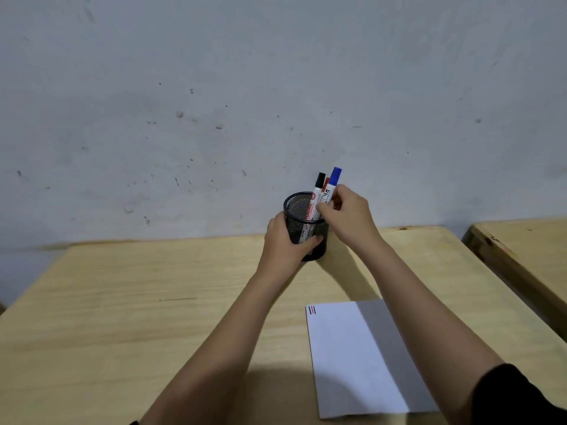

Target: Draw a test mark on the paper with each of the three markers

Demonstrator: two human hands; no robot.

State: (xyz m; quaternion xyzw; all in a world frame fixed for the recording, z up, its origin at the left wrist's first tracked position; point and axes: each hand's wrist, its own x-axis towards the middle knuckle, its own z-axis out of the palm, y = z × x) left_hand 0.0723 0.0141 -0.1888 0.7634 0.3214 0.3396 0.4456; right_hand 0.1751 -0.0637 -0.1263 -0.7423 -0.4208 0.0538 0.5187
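A black mesh pen cup [299, 208] stands near the table's far edge, and my left hand [283, 243] is wrapped around its left side. Three markers stick out of the cup: a black-capped one [319, 187], a red-capped one [325, 183] mostly hidden behind the others, and a blue-capped one [334, 179]. My right hand [348, 216] pinches the blue marker's white barrel just above the rim. A white sheet of paper [343, 357] lies near me on the right, with three short lines [312, 310] in dark, red and blue at its top left corner.
The light wooden table [138, 317] runs up to a scuffed grey wall [214, 118]. A second wooden table [527, 243] stands to the right across a narrow gap. My right arm crosses over the paper's right side and shades it.
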